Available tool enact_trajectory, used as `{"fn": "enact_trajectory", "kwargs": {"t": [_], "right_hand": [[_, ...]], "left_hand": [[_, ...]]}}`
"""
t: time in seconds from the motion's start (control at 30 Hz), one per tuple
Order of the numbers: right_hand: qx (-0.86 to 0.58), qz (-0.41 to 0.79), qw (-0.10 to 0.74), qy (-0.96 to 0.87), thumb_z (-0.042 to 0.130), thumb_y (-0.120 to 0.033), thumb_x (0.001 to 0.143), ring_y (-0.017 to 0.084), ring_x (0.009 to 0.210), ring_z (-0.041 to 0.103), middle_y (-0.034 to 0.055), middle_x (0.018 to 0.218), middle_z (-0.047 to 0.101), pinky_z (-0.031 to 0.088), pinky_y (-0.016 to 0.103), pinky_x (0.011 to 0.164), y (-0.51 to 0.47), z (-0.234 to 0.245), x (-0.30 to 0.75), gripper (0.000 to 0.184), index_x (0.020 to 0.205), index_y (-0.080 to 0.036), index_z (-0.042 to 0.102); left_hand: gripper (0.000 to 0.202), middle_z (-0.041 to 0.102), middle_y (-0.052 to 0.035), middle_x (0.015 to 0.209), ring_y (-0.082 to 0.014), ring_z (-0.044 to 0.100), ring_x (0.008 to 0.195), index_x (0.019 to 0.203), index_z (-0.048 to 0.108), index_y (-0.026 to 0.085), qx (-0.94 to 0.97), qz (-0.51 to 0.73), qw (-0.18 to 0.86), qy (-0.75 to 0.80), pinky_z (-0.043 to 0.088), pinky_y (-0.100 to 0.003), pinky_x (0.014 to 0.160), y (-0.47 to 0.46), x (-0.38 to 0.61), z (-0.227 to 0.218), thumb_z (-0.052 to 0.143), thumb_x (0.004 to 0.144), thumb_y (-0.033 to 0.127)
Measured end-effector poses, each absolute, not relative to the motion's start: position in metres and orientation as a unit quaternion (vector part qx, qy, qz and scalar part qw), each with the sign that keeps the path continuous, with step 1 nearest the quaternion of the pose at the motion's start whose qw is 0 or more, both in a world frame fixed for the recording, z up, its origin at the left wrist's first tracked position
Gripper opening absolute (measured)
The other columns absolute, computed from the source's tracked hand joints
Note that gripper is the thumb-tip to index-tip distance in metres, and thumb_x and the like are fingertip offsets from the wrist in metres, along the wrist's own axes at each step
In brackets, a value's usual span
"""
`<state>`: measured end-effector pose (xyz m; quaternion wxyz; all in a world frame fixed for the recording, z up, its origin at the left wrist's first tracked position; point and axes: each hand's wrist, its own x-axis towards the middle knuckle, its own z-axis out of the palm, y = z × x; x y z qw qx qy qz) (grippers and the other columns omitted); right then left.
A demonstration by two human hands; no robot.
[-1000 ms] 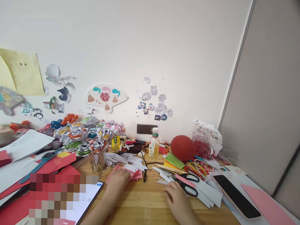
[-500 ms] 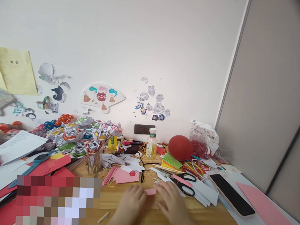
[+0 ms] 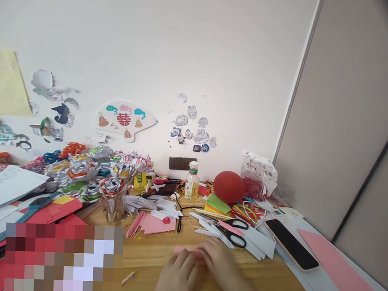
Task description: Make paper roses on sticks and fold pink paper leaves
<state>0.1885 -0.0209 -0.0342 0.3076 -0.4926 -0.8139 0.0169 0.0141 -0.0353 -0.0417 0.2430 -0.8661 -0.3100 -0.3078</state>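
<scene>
Between my hands, low over the wooden table, is a small strip of pink paper (image 3: 178, 249), partly covered by my fingers. My left hand (image 3: 178, 270) presses its bent fingers down on the paper's left and middle part. The fingers of my right hand (image 3: 216, 258) close on its right end. Just beyond, a pair of black-handled scissors (image 3: 238, 239) rests on white paper strips (image 3: 260, 245). Behind my left hand lie pink paper sheets (image 3: 157, 225) with a small red piece on top.
A cup of folded paper flowers (image 3: 112, 206) stands at the left. Farther back are a drink bottle (image 3: 192, 183) and a red balloon (image 3: 229, 187). A phone (image 3: 291, 244) lies at the right. A small wooden stick (image 3: 128, 278) is on the table (image 3: 142, 254).
The view has swung slightly right. My left hand has moved onto the pink paper, more of which now shows, and my right fingers have drawn together at its right end.
</scene>
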Motion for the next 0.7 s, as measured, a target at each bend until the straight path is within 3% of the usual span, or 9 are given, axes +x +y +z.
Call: {"fn": "enact_trajectory", "kwargs": {"t": [0.13, 0.27, 0.4, 0.57, 0.7], "right_hand": [[-0.540, 0.104, 0.307, -0.776, 0.046, -0.011, 0.086, 0.017, 0.079, 0.060, 0.0020, 0.083, 0.068, 0.042, 0.025, 0.072, -0.020, -0.032, 0.189, 0.022, 0.079, -0.019, 0.065], [-0.566, 0.105, 0.291, -0.764, 0.045, -0.011, 0.086, 0.019, 0.082, 0.059, 0.0035, 0.085, 0.067, 0.041, 0.028, 0.074, -0.017, -0.036, 0.186, 0.022, 0.082, -0.019, 0.066], [-0.575, 0.085, 0.274, -0.766, 0.045, -0.010, 0.086, 0.020, 0.085, 0.058, 0.0045, 0.088, 0.065, 0.041, 0.029, 0.077, -0.017, -0.037, 0.185, 0.023, 0.084, -0.018, 0.067], [-0.572, 0.085, 0.274, -0.768, 0.049, -0.018, 0.086, 0.020, 0.089, 0.055, 0.0048, 0.093, 0.061, 0.040, 0.029, 0.079, -0.022, -0.030, 0.186, 0.019, 0.087, -0.021, 0.067], [-0.573, 0.093, 0.265, -0.770, 0.053, -0.017, 0.081, 0.021, 0.093, 0.053, 0.0051, 0.096, 0.060, 0.040, 0.028, 0.081, -0.024, -0.025, 0.187, 0.018, 0.091, -0.021, 0.068]], "left_hand": [[0.010, 0.070, -0.0065, 0.099, -0.0245, 0.062, 0.095, 0.078, 0.062, 0.020, -0.851, -0.294, 0.269, -0.341, 0.048, -0.031, 0.068, -0.038, 0.020, -0.063, 0.053, 0.080, 0.017], [0.020, 0.068, -0.0079, 0.112, -0.0268, 0.059, 0.107, 0.096, 0.065, 0.020, -0.861, -0.246, 0.255, -0.365, 0.049, -0.035, 0.078, -0.036, 0.018, -0.074, 0.051, 0.084, 0.028], [0.032, 0.063, -0.0099, 0.121, -0.0291, 0.057, 0.111, 0.114, 0.061, 0.017, -0.878, -0.176, 0.217, -0.388, 0.049, -0.039, 0.084, -0.039, 0.016, -0.063, 0.046, 0.086, 0.024], [0.045, 0.058, -0.0082, 0.129, -0.0378, 0.051, 0.116, 0.125, 0.055, 0.019, -0.891, -0.112, 0.154, -0.413, 0.047, -0.050, 0.090, -0.046, 0.013, -0.047, 0.049, 0.080, 0.021], [0.048, 0.054, -0.0074, 0.133, -0.0392, 0.045, 0.122, 0.130, 0.050, 0.022, -0.890, -0.091, 0.100, -0.436, 0.042, -0.055, 0.094, -0.050, 0.013, -0.043, 0.048, 0.082, 0.022]]}}
